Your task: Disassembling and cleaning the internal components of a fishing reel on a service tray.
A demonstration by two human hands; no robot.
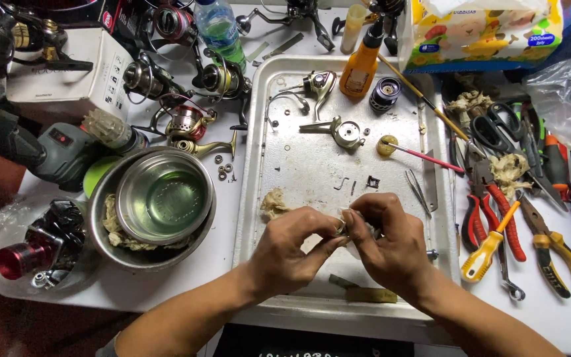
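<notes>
We pinch a small metal part (343,227) between both hands over the tray (312,165) — left hand (292,248) and right hand (384,241), fingers closed on it (light, stiff, likely greasy); grip its edges.

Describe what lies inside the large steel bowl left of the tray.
Inside the large steel bowl sits a smaller steel bowl that looks empty. Crumpled, soiled wadding is wedged between them. Whatever lies beneath the smaller bowl is covered.
</notes>
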